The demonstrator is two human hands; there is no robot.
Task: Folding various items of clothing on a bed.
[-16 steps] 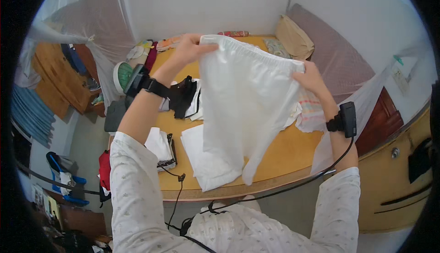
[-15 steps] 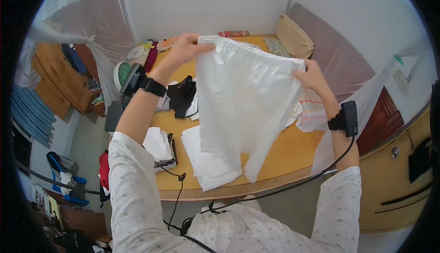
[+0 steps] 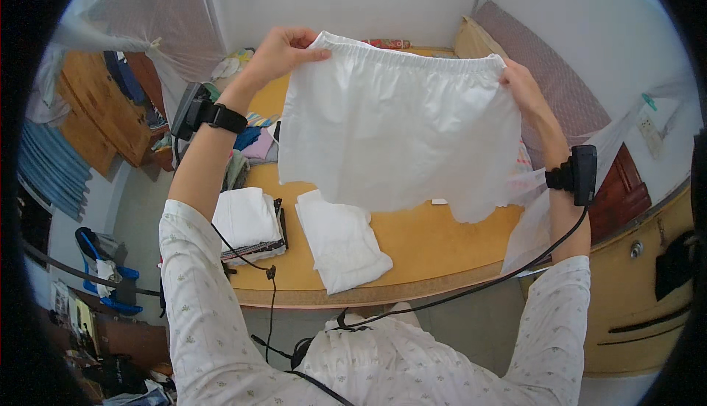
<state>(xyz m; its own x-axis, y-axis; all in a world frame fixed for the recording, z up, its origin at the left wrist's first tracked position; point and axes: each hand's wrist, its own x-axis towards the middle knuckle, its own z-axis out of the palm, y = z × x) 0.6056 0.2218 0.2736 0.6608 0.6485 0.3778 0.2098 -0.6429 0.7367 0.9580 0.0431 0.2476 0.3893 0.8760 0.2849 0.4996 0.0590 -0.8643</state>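
Note:
Stretched between my two hands in mid-air hang white pants with a gathered elastic waistband. My left hand pinches the left end of the waistband, thumb laid along the edge. At the other end, my right hand grips the band near its corner. The cloth billows away from me with its lower edge lifted above the bed. Below it lies a folded white garment. To the left of that sits a stack of folded clothes, white on top with dark patterned pieces underneath.
A yellow-brown bed board spans the middle, and more clothes lie behind my left forearm. Black cables run from my wrist devices across my lap. A mosquito net hangs at the left. A beige pillow leans at the back right.
Both hands have risen and spread further apart, pulling the waistband wider. The pants' lower part has swung up and outward, uncovering the folded white garment below.

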